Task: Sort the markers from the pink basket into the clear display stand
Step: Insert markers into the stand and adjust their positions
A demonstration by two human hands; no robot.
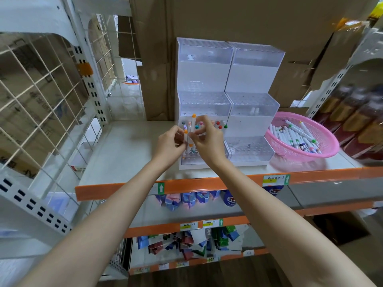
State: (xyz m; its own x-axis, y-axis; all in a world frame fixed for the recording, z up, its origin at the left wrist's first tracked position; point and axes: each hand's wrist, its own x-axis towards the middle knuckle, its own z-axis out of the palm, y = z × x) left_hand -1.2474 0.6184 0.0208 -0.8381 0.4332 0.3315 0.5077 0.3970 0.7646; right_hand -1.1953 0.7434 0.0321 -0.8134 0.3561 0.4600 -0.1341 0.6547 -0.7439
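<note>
Bottom of frame: two bare forearms rise toward centre. Under them, lower shelves hold coloured packets (186, 243).

Mid-frame: orange shelf edge (116, 188) with price labels and green arrow tags.

Centre, above the grey shelf (124, 146): both hands meet in front of the left unit's lower tier.
- Left hand (170, 146): fingers curled, gripping a short orange-capped marker (186, 134), held roughly upright.
- Right hand (207, 139): thumb and forefinger pinch a tall orange-capped marker (193, 124), upright, just beside the short one. The grips overlap, so which fingers touch which marker is not fully certain.

Behind the hands: clear display stand (205, 77), two stepped units side by side. Standing markers (219, 126) with mixed-colour caps fill part of the left unit's lower tier.

Right of the stand, touching or nearly so: pink basket (323, 151), with a heap of loose markers (298, 138) lying in it.

Far: cardboard boxes (228, 17) behind; white wire grid panel (41, 83) at left.
</note>
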